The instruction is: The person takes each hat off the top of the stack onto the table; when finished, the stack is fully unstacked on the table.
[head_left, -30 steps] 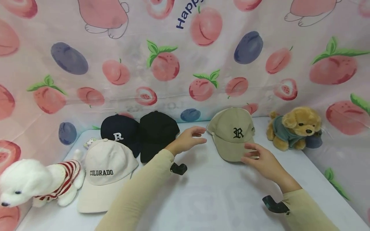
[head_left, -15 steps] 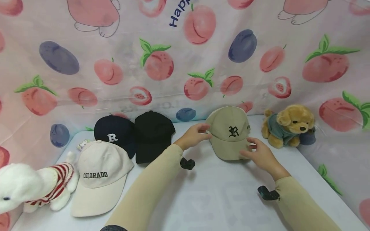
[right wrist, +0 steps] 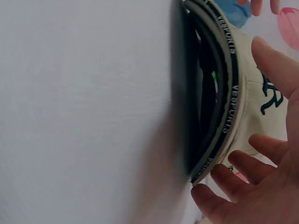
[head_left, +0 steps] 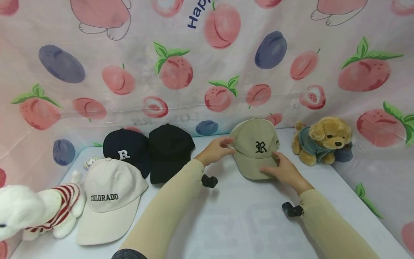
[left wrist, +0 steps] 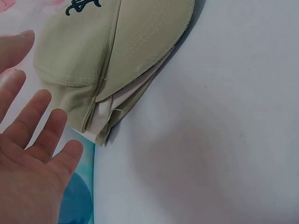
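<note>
A khaki baseball cap (head_left: 249, 136) with a dark gothic R sits at the back of the table, brim toward me. Beside its left edge is my left hand (head_left: 214, 151), fingers apart. The left wrist view shows that hand (left wrist: 37, 154) spread out flat next to the cap's side, where a paler layer shows beneath the khaki cloth. My right hand (head_left: 285, 172) is at the brim's right side, thumb over the front. In the right wrist view, its fingers (right wrist: 250, 168) and thumb are spread around the cap's edge, where a lettered band shows inside.
At the left are a navy cap (head_left: 124, 144), a black cap (head_left: 169, 151) and a cream COLORADO cap (head_left: 110, 205). A white plush dog (head_left: 19, 205) stands at the far left. A brown plush dog (head_left: 326, 138) sits back right. Fruit-print cloth (head_left: 181, 21) hangs behind.
Both hands have come closer to the khaki cap, the left moving right up to its side and the right moving left to its brim. The head view has turned slightly right.
</note>
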The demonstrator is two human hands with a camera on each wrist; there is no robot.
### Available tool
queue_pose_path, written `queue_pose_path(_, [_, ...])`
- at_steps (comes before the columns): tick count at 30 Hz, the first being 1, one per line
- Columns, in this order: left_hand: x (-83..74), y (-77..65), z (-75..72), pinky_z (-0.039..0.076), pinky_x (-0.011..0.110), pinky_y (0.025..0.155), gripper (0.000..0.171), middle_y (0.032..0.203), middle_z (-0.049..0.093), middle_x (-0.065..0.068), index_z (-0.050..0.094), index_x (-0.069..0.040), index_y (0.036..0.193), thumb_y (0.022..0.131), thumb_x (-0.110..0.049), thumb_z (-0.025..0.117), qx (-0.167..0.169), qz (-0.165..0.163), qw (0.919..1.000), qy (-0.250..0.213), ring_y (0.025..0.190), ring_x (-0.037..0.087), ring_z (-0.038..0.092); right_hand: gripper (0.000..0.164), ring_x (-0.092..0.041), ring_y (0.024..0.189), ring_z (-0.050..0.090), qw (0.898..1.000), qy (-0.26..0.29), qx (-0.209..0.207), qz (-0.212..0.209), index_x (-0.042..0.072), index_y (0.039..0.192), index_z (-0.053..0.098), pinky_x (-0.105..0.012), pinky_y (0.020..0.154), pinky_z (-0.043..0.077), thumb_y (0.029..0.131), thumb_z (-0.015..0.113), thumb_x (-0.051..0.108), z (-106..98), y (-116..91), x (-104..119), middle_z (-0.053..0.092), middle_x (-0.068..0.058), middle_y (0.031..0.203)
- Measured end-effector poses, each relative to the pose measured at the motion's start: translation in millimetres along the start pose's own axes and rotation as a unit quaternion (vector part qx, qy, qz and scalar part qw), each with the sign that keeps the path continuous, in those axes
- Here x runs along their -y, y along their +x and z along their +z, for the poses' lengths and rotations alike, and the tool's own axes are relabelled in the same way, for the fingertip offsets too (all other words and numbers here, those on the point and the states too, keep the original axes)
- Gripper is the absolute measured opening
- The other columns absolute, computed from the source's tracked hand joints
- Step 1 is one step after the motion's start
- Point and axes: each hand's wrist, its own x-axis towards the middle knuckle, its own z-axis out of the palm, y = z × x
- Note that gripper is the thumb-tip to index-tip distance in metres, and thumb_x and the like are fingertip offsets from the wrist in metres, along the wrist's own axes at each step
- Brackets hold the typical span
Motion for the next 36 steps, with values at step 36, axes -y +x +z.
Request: queue_pose_path(36, [-8.1, 20.9, -3.6, 0.038, 0.045, 0.109, 0.061, 0.154, 0.041, 0.005, 0.047, -0.016, 0.15, 0.094, -0.026, 0.072, -0.019, -0.018, 0.9996, 0.009, 0.143, 0.027, 0.032, 0.099, -0.051, 0.143, 0.021, 1.0, -0.024, 0.0, -0.003, -0.013, 0.152, 0.02, -0.061, 0.113, 0.021, 0.091, 0.073, 0.044, 3, -6, -9, 0.024, -0.035, 0.155])
